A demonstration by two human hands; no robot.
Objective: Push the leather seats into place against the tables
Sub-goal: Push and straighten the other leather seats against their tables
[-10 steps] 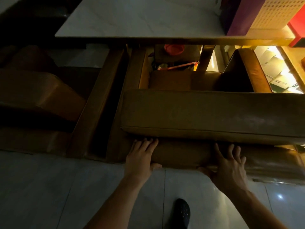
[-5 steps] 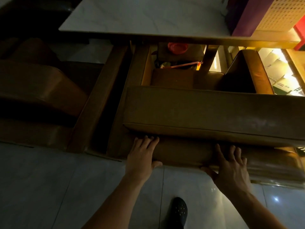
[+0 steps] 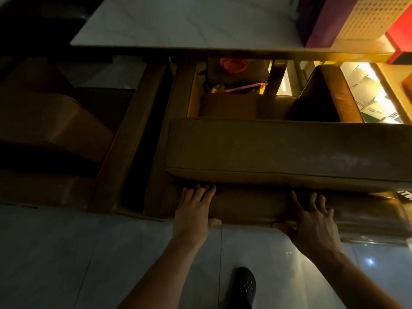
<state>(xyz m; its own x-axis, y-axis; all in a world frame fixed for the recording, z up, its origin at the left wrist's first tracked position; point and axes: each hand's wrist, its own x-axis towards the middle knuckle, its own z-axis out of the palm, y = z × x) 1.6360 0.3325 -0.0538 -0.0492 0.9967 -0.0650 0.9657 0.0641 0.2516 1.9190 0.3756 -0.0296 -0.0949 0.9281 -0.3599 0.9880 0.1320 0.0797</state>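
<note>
A long brown leather seat (image 3: 278, 148) lies across the middle of the head view, its padded top edge towards me. Beyond it stands a white marble table (image 3: 189, 23), whose near edge overhangs the seat's far side. My left hand (image 3: 192, 212) presses on the seat's lower back panel near its left end, fingers spread and thumb hooked under the bottom edge. My right hand (image 3: 312, 224) holds the same panel further right, thumb likewise under the edge. Both arms are stretched out.
A second leather seat (image 3: 51, 121) sits to the left with a dark gap between them. Another seat (image 3: 323, 92) faces from under the table's far side. A purple box (image 3: 323, 18) and a perforated basket (image 3: 374, 16) stand on the table. My black shoe (image 3: 244, 284) rests on pale floor tiles (image 3: 66, 253).
Both hands stay pressed on the same spots of the seat. The view has shifted slightly; I cannot tell whether the seat itself has moved.
</note>
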